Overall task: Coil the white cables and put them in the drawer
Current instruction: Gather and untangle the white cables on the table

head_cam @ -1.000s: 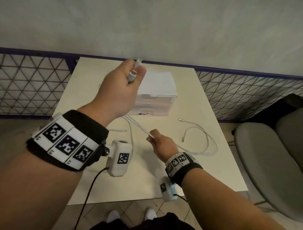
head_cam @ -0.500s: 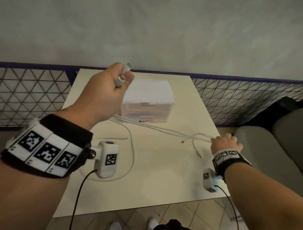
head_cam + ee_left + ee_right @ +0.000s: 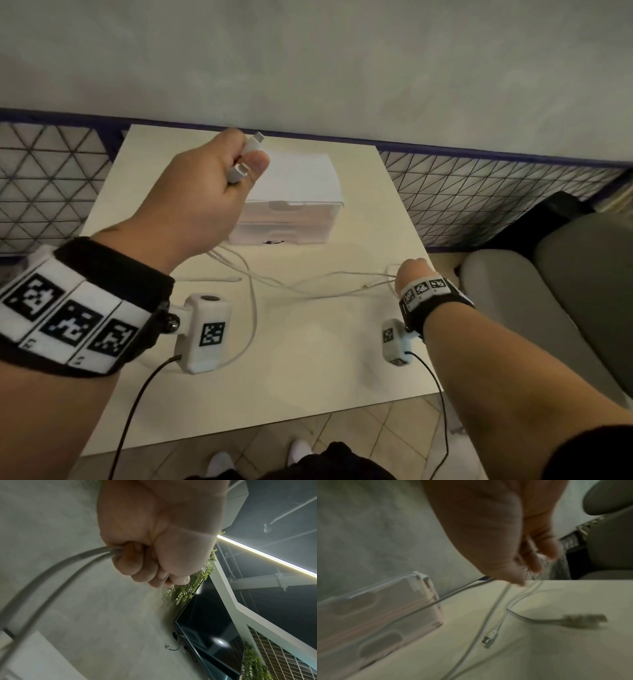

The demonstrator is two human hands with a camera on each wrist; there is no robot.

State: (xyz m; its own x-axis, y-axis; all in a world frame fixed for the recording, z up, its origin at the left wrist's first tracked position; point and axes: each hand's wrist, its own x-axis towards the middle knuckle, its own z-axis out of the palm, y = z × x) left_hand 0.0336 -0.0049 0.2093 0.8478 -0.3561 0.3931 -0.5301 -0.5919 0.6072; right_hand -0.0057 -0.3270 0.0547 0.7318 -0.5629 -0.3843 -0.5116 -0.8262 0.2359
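Observation:
My left hand [image 3: 245,161] is raised in front of the white two-drawer box [image 3: 294,209] and grips both plug ends [image 3: 239,171] of a white cable. In the left wrist view the fist [image 3: 137,563] closes round two strands [image 3: 72,566]. The doubled cable [image 3: 284,282] runs slack across the table to my right hand [image 3: 412,272] at the right edge, whose curled fingers [image 3: 532,563] hold the strands. A loose plug [image 3: 488,639] of another white cable lies just below that hand. Both drawers look closed.
A third white cable [image 3: 254,308] loops on the cream table [image 3: 325,370] near my left wrist camera. A grey wall stands behind, mesh fencing [image 3: 479,195] on both sides, and a grey chair [image 3: 548,308] sits close on the right.
My right hand slid along the doubled cable from the table's middle out to the right edge. The left hand stayed raised with the plugs. The strands now hang slacker.

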